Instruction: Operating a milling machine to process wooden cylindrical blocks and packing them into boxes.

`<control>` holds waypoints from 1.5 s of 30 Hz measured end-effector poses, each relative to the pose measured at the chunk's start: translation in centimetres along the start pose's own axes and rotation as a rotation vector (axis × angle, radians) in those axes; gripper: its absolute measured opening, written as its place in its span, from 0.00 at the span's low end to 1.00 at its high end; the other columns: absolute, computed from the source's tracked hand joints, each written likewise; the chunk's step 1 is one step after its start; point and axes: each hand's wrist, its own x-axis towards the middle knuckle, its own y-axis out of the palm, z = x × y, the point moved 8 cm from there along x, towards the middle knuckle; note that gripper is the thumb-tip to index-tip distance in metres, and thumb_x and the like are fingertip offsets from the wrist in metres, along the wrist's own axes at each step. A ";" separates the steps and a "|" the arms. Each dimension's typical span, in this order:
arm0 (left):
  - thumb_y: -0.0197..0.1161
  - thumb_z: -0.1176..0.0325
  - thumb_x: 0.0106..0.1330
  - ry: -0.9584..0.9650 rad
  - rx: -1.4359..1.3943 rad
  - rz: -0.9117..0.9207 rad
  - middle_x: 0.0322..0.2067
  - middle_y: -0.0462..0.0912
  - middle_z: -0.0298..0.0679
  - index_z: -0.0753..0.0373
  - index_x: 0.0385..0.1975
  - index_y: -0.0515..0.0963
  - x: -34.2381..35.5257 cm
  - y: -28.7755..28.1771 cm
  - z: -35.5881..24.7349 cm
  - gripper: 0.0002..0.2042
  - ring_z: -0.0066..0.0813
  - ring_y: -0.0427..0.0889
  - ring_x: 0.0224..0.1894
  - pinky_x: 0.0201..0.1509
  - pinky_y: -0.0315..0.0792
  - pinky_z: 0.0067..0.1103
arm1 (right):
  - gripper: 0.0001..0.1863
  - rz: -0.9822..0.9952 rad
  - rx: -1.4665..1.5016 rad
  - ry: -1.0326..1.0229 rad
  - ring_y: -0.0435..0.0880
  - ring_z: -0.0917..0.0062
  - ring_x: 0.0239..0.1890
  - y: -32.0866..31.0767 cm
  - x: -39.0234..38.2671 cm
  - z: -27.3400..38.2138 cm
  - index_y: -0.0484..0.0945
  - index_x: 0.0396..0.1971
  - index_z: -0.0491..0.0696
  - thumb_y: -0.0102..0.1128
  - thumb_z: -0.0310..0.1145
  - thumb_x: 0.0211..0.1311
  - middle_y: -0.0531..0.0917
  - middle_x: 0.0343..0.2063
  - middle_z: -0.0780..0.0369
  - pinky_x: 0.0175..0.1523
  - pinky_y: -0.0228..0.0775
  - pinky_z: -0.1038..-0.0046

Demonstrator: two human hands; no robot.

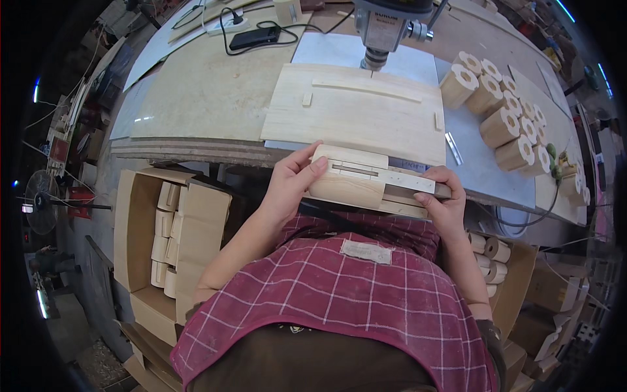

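In front of my apron, at the table's near edge, I hold a pale wooden cylinder [349, 189] lying on its side, with a narrow slot along its top. My left hand [292, 176] is closed on its left end, thumb on top. From the right end a bar [408, 181] sticks out, with a light plate on top marked by small dots and a darker body beneath. My right hand [447, 199] pinches the outer end of this bar. How far the bar reaches inside the cylinder is hidden.
Behind my hands lies a wooden board [366, 108] with small strips, under a drill press chuck [374, 60]. Several bored wooden blocks [503, 127] stand at right. A phone [255, 38] lies far left. Cardboard boxes [140, 228] of wooden pieces flank me.
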 end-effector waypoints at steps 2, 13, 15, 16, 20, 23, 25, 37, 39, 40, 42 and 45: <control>0.61 0.72 0.56 -0.015 -0.005 0.028 0.45 0.74 0.39 0.70 0.56 0.61 0.1 0.4 0.1 0.27 0.19 0.73 0.43 0.47 0.67 0.16 | 0.14 -0.034 -0.014 0.023 0.72 0.81 0.35 -0.3 0.4 -0.3 0.70 0.29 0.44 0.65 0.19 0.41 0.75 0.29 0.64 0.43 0.64 0.79; 0.74 0.65 0.38 0.214 0.648 0.109 0.50 0.70 0.49 0.73 0.60 0.49 4.7 0.9 -2.6 0.49 0.33 0.70 0.52 0.53 0.65 0.22 | 0.15 0.027 -0.333 -0.127 0.71 0.81 0.33 0.0 6.0 -0.2 0.68 0.30 0.45 0.65 0.20 0.42 0.73 0.28 0.66 0.41 0.64 0.80; 0.74 0.66 0.38 0.224 0.652 0.100 0.50 0.70 0.50 0.74 0.59 0.49 6.1 0.9 -2.3 0.49 0.34 0.71 0.51 0.54 0.65 0.22 | 0.16 0.002 -0.316 -0.071 0.71 0.82 0.33 -0.5 7.1 -2.2 0.68 0.30 0.45 0.65 0.21 0.42 0.73 0.28 0.66 0.40 0.64 0.80; 0.74 0.66 0.37 0.220 0.657 0.083 0.49 0.70 0.51 0.75 0.59 0.48 6.8 0.8 -1.9 0.50 0.35 0.71 0.51 0.54 0.65 0.22 | 0.16 -0.015 -0.291 -0.002 0.70 0.82 0.32 -0.8 7.5 -3.5 0.68 0.30 0.45 0.66 0.22 0.42 0.73 0.28 0.66 0.39 0.64 0.80; 0.74 0.66 0.37 0.253 0.711 0.009 0.49 0.70 0.53 0.76 0.58 0.49 9.4 0.4 -1.3 0.49 0.36 0.71 0.51 0.54 0.66 0.22 | 0.18 -0.070 -0.300 0.100 0.70 0.81 0.32 -2.2 9.1 -7.8 0.68 0.31 0.45 0.68 0.24 0.41 0.73 0.27 0.64 0.38 0.65 0.79; 0.73 0.63 0.38 0.290 0.730 0.002 0.48 0.71 0.55 0.75 0.58 0.52 11.3 1.1 -0.8 0.47 0.39 0.73 0.49 0.52 0.67 0.23 | 0.19 -0.108 -0.437 0.147 0.72 0.75 0.32 -4.3 10.4 -9.7 0.69 0.32 0.44 0.69 0.28 0.39 0.73 0.27 0.60 0.38 0.65 0.75; 0.73 0.59 0.38 0.338 0.764 -0.067 0.44 0.73 0.54 0.70 0.57 0.58 12.1 1.3 -0.8 0.45 0.42 0.74 0.46 0.48 0.68 0.24 | 0.20 -0.117 -0.624 0.066 0.72 0.71 0.32 -4.5 11.3 -7.7 0.70 0.32 0.44 0.70 0.30 0.38 0.73 0.27 0.58 0.38 0.65 0.73; 0.69 0.57 0.44 0.444 0.649 -0.241 0.38 0.74 0.48 0.64 0.57 0.61 13.1 -0.2 -0.1 0.38 0.38 0.76 0.38 0.40 0.70 0.25 | 0.23 -0.078 -0.821 0.152 0.74 0.74 0.18 -2.9 14.4 -7.3 0.67 0.32 0.45 0.70 0.38 0.41 0.75 0.18 0.57 0.24 0.64 0.73; 0.69 0.57 0.45 0.476 0.655 -0.216 0.39 0.73 0.48 0.64 0.57 0.60 13.4 -0.6 0.0 0.39 0.38 0.76 0.37 0.40 0.71 0.25 | 0.23 -0.109 -0.779 0.163 0.73 0.75 0.20 -2.6 14.3 -7.6 0.67 0.33 0.45 0.70 0.38 0.42 0.75 0.19 0.57 0.25 0.65 0.73; 0.69 0.57 0.45 0.513 0.664 -0.190 0.40 0.73 0.48 0.64 0.58 0.58 13.2 -0.4 -0.5 0.40 0.38 0.76 0.37 0.39 0.71 0.25 | 0.23 -0.101 -0.779 0.165 0.73 0.75 0.20 -2.5 14.4 -7.8 0.67 0.33 0.45 0.70 0.38 0.42 0.75 0.19 0.57 0.25 0.65 0.73; 0.69 0.58 0.45 0.463 0.683 -0.182 0.41 0.72 0.48 0.64 0.59 0.57 12.8 -0.1 -0.7 0.40 0.38 0.76 0.37 0.39 0.71 0.25 | 0.23 -0.114 -0.768 0.087 0.72 0.75 0.19 -2.5 14.4 -7.4 0.66 0.34 0.45 0.70 0.39 0.42 0.75 0.20 0.58 0.25 0.65 0.73; 0.70 0.61 0.44 0.439 0.654 -0.172 0.45 0.70 0.49 0.63 0.60 0.55 13.0 -0.2 -0.3 0.41 0.38 0.75 0.40 0.40 0.71 0.25 | 0.24 -0.103 -0.786 0.125 0.72 0.74 0.19 -2.4 14.6 -7.8 0.66 0.35 0.46 0.69 0.39 0.43 0.74 0.20 0.58 0.25 0.65 0.73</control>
